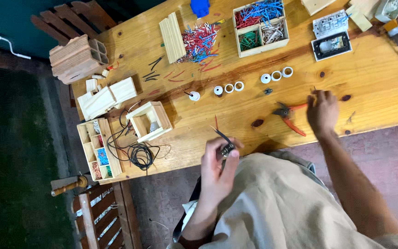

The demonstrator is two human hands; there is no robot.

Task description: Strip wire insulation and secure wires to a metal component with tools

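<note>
While the left hand (218, 163) pinched a small dark part with thin wires (225, 145) near the wooden table (383, 87) edge, the right hand (322, 110) lay flat.
Its fingers were spread, holding nothing, just beside red-handled pliers (289, 115); white rings (276, 75) sat beyond, and a compartment box of coloured wire pieces (260, 27) farther back.

Hobby electrical workshop — wooden workbench (374, 87) with sorted wire offcuts (259, 20), pliers (289, 115), switch parts (331, 39).
</note>
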